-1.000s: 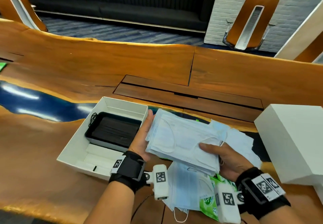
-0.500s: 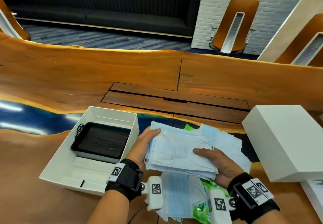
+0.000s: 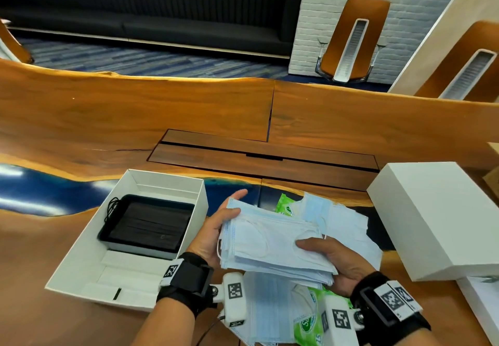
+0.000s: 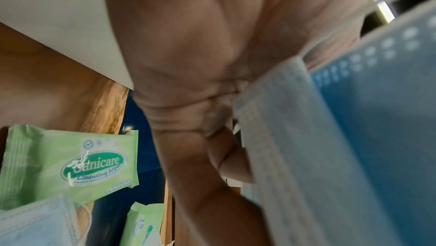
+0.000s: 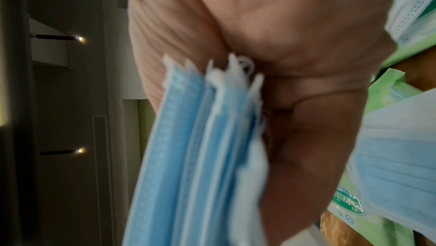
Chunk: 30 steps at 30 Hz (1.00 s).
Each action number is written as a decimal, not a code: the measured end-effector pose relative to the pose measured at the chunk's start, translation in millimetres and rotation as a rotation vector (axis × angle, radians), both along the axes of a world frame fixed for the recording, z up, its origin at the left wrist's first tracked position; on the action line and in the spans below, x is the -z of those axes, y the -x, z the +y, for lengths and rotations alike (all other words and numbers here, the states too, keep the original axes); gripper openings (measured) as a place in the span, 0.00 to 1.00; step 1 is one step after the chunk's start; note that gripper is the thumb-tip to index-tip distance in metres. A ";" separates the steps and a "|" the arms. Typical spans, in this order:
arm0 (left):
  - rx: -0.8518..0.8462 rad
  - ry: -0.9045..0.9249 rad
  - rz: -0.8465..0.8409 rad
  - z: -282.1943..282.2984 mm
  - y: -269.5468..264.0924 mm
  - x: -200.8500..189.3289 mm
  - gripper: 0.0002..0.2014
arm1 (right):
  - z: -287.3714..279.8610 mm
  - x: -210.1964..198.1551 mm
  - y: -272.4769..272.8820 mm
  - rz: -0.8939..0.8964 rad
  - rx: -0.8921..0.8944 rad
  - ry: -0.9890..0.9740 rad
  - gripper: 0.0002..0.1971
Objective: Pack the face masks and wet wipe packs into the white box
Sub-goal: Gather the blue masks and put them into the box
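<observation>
Since the earlier frame the stack of blue masks (image 3: 272,245) has dropped lower and flatter between the hands, above loose masks and green wipe packs (image 4: 68,164) at the tabletop's near edge. Left hand (image 3: 216,232) cups its left end, thumb on top; right hand (image 3: 334,262) pinches the right end. The white box (image 3: 81,259) lies just left of the left hand, so the stack's long axis points toward it.

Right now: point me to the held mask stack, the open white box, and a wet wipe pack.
mask stack (image 3: 272,245), head view, top face of the uppermost mask.
white box (image 3: 81,259), head view, inner face of its left wall.
wet wipe pack (image 4: 70,164), left wrist view, printed front of the green pack.
</observation>
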<state>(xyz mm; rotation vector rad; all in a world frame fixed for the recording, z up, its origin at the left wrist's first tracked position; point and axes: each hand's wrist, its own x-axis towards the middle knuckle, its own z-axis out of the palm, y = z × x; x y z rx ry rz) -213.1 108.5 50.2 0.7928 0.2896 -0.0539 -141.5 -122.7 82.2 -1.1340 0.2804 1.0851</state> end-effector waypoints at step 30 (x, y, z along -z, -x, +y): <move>-0.255 0.214 0.128 -44.3 15.9 -9.8 0.24 | 39.5 11.3 34.7 -0.497 0.139 -0.037 0.41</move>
